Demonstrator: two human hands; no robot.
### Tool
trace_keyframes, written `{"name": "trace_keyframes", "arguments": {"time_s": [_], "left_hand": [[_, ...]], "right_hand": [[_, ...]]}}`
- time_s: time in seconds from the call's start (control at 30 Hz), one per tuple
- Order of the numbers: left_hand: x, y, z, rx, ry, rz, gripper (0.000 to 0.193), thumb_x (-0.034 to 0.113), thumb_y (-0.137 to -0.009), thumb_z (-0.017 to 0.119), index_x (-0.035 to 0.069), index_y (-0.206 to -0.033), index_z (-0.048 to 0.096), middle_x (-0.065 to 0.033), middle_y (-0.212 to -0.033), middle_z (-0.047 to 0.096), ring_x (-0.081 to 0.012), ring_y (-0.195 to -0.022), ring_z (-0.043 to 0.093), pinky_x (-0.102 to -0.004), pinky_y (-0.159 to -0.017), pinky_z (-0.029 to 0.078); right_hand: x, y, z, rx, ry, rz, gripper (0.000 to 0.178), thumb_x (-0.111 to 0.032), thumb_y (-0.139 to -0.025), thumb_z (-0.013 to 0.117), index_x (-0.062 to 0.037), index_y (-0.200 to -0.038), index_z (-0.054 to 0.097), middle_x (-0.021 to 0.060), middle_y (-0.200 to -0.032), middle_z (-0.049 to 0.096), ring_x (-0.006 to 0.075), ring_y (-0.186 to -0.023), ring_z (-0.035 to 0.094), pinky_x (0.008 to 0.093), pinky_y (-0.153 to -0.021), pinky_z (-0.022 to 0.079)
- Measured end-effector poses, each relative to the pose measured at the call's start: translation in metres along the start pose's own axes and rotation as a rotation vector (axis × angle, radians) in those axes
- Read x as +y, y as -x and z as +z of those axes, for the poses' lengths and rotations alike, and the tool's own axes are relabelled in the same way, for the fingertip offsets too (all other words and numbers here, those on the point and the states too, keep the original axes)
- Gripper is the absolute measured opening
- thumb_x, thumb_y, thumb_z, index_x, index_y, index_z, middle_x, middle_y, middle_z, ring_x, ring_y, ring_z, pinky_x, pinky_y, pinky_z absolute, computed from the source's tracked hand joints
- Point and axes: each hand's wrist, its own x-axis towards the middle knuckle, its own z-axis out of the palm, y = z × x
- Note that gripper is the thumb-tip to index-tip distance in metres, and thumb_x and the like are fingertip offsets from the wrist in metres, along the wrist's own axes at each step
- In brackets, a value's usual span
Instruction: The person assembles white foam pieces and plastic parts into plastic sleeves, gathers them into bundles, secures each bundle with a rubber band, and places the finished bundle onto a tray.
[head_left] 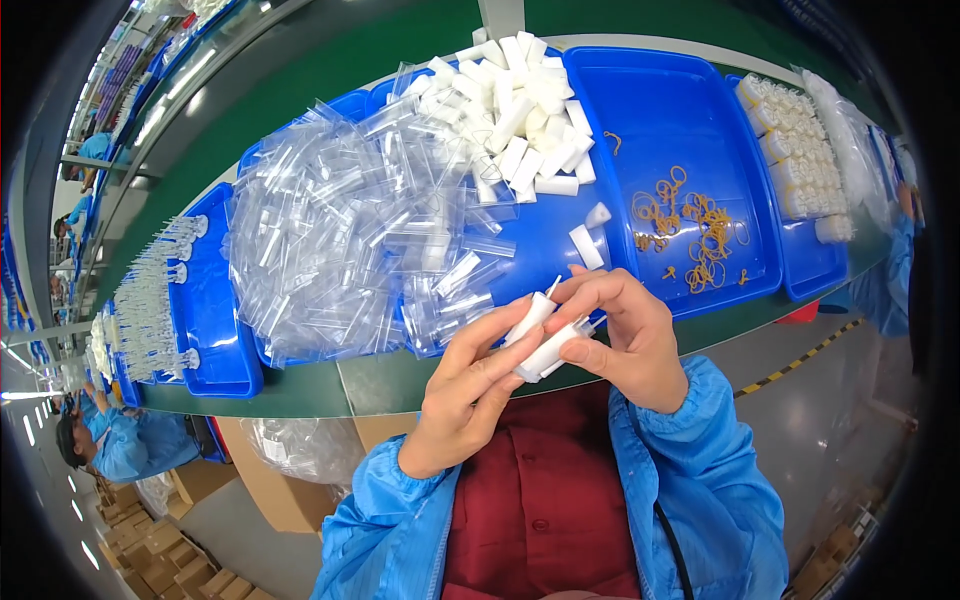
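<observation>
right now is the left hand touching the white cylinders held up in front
Touching. The head view shows the left hand with its fingers pressed against the white cylinders, no gap showing between them.

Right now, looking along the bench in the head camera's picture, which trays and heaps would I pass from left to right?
Thin translucent parts → narrow blue tray → heap of clear plastic sleeves → pile of white cylinders → wide blue tray holding yellow-brown loops → stacked white bundles.

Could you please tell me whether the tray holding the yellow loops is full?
Not full: the yellow loops lie scattered, leaving much of the tray bare.
</observation>
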Motion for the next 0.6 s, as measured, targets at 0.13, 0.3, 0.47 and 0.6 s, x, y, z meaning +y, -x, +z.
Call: {"name": "trace_keyframes", "arguments": {"time_s": [0.13, 0.3, 0.47, 0.6], "left_hand": [[-0.002, 0.003, 0.001, 0.041, 0.048, -0.018, 0.04, -0.011, -0.088, 0.062, 0.001, -0.126, 0.065, -0.0213, -0.144, 0.046, -0.0359, -0.134, 0.049, -0.0429, -0.108, 0.046], [-0.012, 0.011, 0.0, -0.002, 0.006, 0.064, 0.041, -0.009, -0.088, 0.065, 0.001, -0.128, 0.062, -0.0206, -0.145, 0.045, -0.034, -0.134, 0.049, -0.0412, -0.105, 0.049], [-0.003, 0.008, -0.001, 0.059, 0.31, -0.058, 0.048, -0.003, -0.091, 0.065, 0.0, -0.136, 0.049, -0.0213, -0.147, 0.041, -0.0342, -0.134, 0.048, -0.0441, -0.106, 0.048], [-0.002, 0.008, -0.002, 0.048, 0.481, -0.224, 0.042, -0.001, -0.092, 0.065, -0.002, -0.131, 0.047, -0.0228, -0.142, 0.044, -0.032, -0.131, 0.051, -0.0448, -0.104, 0.05]], "right_hand": [[-0.003, -0.001, -0.003, -0.034, -0.042, 0.032, 0.028, -0.014, -0.087, 0.078, -0.0049, -0.109, 0.063, 0.0072, -0.108, 0.071, 0.0222, -0.12, 0.06, 0.0471, -0.12, 0.021], [0.003, 0.005, -0.002, -0.053, -0.046, 0.063, 0.029, -0.011, -0.086, 0.078, -0.0041, -0.11, 0.063, 0.0083, -0.109, 0.071, 0.0223, -0.12, 0.059, 0.0462, -0.119, 0.024], [0.004, 0.01, -0.006, -0.113, -0.131, -0.029, 0.029, -0.007, -0.084, 0.079, -0.0046, -0.108, 0.063, 0.009, -0.11, 0.07, 0.0238, -0.121, 0.056, 0.0394, -0.105, 0.042], [0.0, 0.003, -0.005, -0.206, 0.05, -0.125, 0.029, -0.006, -0.082, 0.08, -0.0044, -0.107, 0.066, 0.0091, -0.111, 0.07, 0.0261, -0.119, 0.058, 0.0388, -0.1, 0.047]]}}
